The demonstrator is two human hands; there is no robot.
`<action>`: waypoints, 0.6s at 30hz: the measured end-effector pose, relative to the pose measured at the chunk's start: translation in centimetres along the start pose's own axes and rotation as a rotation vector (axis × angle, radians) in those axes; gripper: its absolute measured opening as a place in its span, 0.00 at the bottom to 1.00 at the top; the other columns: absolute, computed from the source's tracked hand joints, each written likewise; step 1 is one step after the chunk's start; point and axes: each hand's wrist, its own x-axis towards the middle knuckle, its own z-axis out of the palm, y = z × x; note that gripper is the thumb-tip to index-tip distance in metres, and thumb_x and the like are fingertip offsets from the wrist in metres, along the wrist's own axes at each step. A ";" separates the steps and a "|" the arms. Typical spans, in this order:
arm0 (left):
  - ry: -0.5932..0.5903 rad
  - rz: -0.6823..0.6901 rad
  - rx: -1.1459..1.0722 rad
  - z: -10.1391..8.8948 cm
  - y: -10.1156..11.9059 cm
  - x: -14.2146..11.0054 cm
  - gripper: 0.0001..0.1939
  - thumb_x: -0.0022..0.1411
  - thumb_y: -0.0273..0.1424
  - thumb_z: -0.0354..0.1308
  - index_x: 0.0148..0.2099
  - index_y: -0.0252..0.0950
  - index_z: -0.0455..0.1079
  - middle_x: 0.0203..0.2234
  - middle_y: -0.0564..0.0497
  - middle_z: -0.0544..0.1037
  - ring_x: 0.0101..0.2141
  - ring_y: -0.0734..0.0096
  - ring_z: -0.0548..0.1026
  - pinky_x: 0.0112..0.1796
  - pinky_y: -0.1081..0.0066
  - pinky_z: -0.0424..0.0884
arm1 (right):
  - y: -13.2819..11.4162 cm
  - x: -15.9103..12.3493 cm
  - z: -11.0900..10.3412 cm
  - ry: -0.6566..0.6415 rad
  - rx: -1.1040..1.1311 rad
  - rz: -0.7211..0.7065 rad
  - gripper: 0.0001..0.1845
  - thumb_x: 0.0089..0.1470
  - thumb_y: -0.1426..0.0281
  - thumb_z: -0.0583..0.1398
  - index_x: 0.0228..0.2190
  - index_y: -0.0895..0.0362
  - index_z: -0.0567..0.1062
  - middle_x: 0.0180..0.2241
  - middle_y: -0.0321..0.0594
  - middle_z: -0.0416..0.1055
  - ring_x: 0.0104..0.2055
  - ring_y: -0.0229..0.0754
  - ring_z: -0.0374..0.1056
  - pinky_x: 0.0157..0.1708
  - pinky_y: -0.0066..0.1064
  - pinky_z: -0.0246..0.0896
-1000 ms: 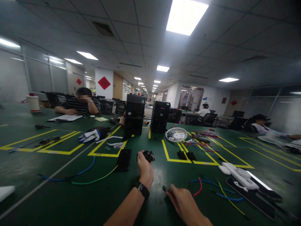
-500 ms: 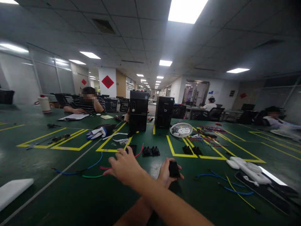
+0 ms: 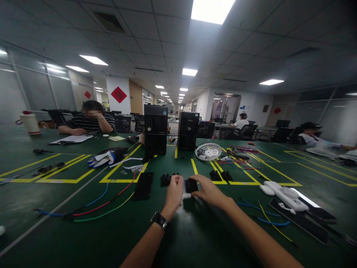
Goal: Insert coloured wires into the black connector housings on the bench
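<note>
My right hand [image 3: 210, 190] grips a small black block [image 3: 192, 185] just above the green table, thumb and fingers at its sides. Close on its left, my left hand [image 3: 174, 191], with a watch [image 3: 159, 220] on the wrist, is curled closed; whatever is in its fingers is hidden. Partly behind the left hand stand black terminal blocks [image 3: 165, 179]. Further left lie a black phone-like slab [image 3: 143, 185] and a bundle of blue, red and green wires [image 3: 92, 213].
Two black computer towers [image 3: 155, 130] stand behind. A white basket [image 3: 208, 152], tangled wires [image 3: 245, 150] and two more black blocks [image 3: 220, 175] sit to the right. Blue and yellow wires [image 3: 272, 219] lie near a white device [image 3: 287, 195]. A person [image 3: 87, 121] sits across the table.
My arms have uncrossed. The right hand has moved from the wires at the left to the black block, which the left hand held before. The view has turned slightly right.
</note>
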 end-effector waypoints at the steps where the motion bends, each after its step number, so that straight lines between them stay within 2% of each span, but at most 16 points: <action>1: 0.047 0.185 0.243 -1.0 0.5 0.8 0.09 0.58 0.34 0.56 0.41 0.36 0.69 0.40 0.44 0.71 0.45 0.59 0.68 0.48 0.60 0.64 | 1.1 1.0 0.4 0.010 -0.044 0.036 0.31 0.44 0.69 0.66 0.52 0.58 0.68 0.51 0.48 0.68 0.54 0.48 0.61 0.55 0.39 0.53; 2: 0.085 0.339 0.478 -2.0 0.8 1.7 0.11 0.59 0.33 0.54 0.45 0.37 0.68 0.45 0.43 0.69 0.49 0.58 0.66 0.50 0.58 0.61 | 2.2 2.0 0.7 0.007 -0.080 0.067 0.32 0.44 0.70 0.66 0.52 0.60 0.68 0.51 0.49 0.67 0.55 0.49 0.61 0.55 0.40 0.52; 4: 0.104 0.470 0.861 -3.7 0.8 3.2 0.15 0.61 0.33 0.51 0.50 0.38 0.67 0.51 0.41 0.65 0.53 0.53 0.61 0.51 0.53 0.59 | 4.3 4.1 1.6 -0.026 -0.112 0.102 0.31 0.43 0.72 0.66 0.51 0.62 0.69 0.51 0.51 0.68 0.54 0.51 0.61 0.54 0.40 0.53; 7: -0.033 0.417 1.164 -5.1 -0.5 4.7 0.19 0.61 0.39 0.52 0.52 0.38 0.66 0.53 0.38 0.64 0.54 0.48 0.58 0.49 0.52 0.60 | 6.4 6.8 3.1 -0.074 -0.094 0.099 0.31 0.40 0.75 0.66 0.49 0.63 0.70 0.48 0.51 0.70 0.51 0.51 0.65 0.51 0.38 0.57; 10: -0.180 0.398 1.242 -5.3 -1.9 5.4 0.22 0.60 0.39 0.53 0.55 0.35 0.64 0.52 0.37 0.65 0.52 0.51 0.62 0.49 0.58 0.61 | 6.8 8.0 4.3 -0.096 -0.080 0.075 0.31 0.40 0.77 0.63 0.50 0.63 0.70 0.48 0.49 0.70 0.50 0.49 0.66 0.51 0.35 0.58; 14: -0.206 0.405 1.284 -5.3 -2.3 5.7 0.22 0.60 0.33 0.53 0.56 0.34 0.62 0.52 0.38 0.65 0.50 0.54 0.64 0.49 0.61 0.61 | 6.2 7.6 4.6 -0.097 -0.098 0.069 0.32 0.43 0.76 0.61 0.53 0.62 0.67 0.52 0.50 0.68 0.53 0.48 0.63 0.52 0.34 0.55; 18: -0.225 0.396 1.296 -5.4 -2.6 6.1 0.22 0.60 0.32 0.52 0.56 0.35 0.62 0.52 0.39 0.65 0.49 0.54 0.65 0.48 0.61 0.62 | 5.7 6.4 3.8 -0.107 -0.152 0.116 0.38 0.44 0.66 0.65 0.57 0.57 0.63 0.54 0.47 0.66 0.54 0.49 0.62 0.52 0.37 0.55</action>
